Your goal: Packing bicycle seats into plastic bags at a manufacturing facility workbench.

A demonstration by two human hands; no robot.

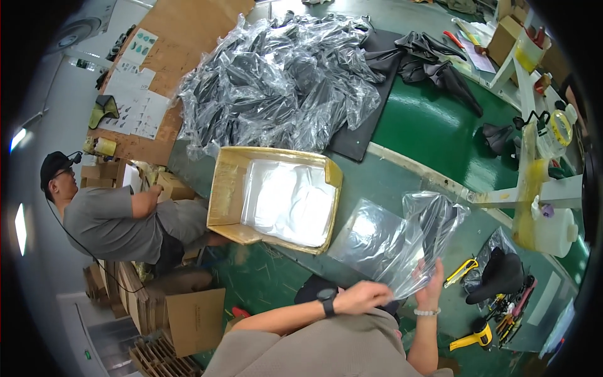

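Note:
A clear plastic bag [402, 251] with a dark item [433, 220] inside lies on the grey-green worktop in front of me; the item's kind is hard to tell through the film. My left hand [363, 297], wearing a black watch, is closed with its fingertips pinching the bag's near edge. My right hand [429, 286], with a pale bead bracelet, is against the bag's near right side, its thumb and fingers apart. Under the bag's left part lies a flat stack of clear plastic bags [367, 232]. Left of it stands an open cardboard box [225, 188] lined with clear film.
Beyond the box is a large heap of film-wrapped dark items [276, 81]. At right lie a yellow cutter [461, 273], a black bicycle saddle [499, 276], a yellow heat gun [474, 336] and several tools. A white shelf post [534, 191] rises there. A person [119, 220] sits at left beside cartons.

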